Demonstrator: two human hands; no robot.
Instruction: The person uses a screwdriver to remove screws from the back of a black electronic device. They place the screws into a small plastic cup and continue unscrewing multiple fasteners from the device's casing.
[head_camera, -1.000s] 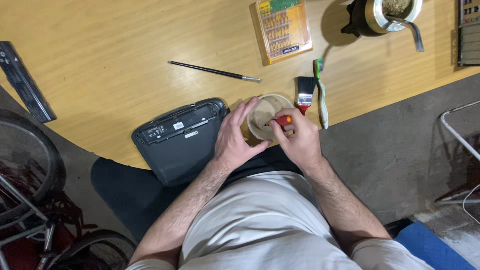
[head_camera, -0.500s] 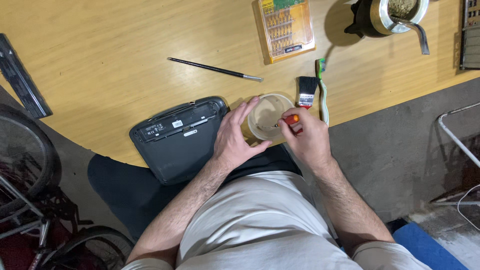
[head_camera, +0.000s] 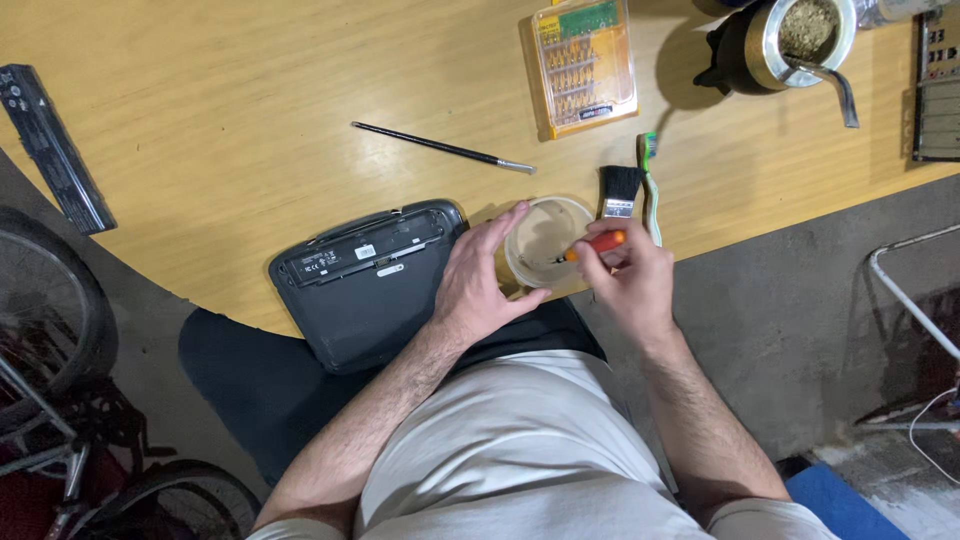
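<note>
My left hand (head_camera: 478, 283) curls around the near left side of a small clear round container (head_camera: 545, 240) at the front edge of the wooden table (head_camera: 240, 150). My right hand (head_camera: 627, 278) grips an orange-handled screwdriver (head_camera: 592, 245), whose tip points into the container. A black device turned upside down (head_camera: 365, 280) lies just left of my left hand.
A black-bristled paintbrush (head_camera: 618, 190) and a green toothbrush (head_camera: 650, 185) lie right of the container. Farther back are a thin black brush (head_camera: 440, 148), a yellow bit set case (head_camera: 583, 62) and a dark cup with a metal straw (head_camera: 790, 40). A black bar (head_camera: 55, 145) lies far left; bicycle wheels (head_camera: 50, 310) stand below.
The right hand has shifted the orange screwdriver from above the container to its right rim, tip now pointing inside. My left hand stays on the container.
</note>
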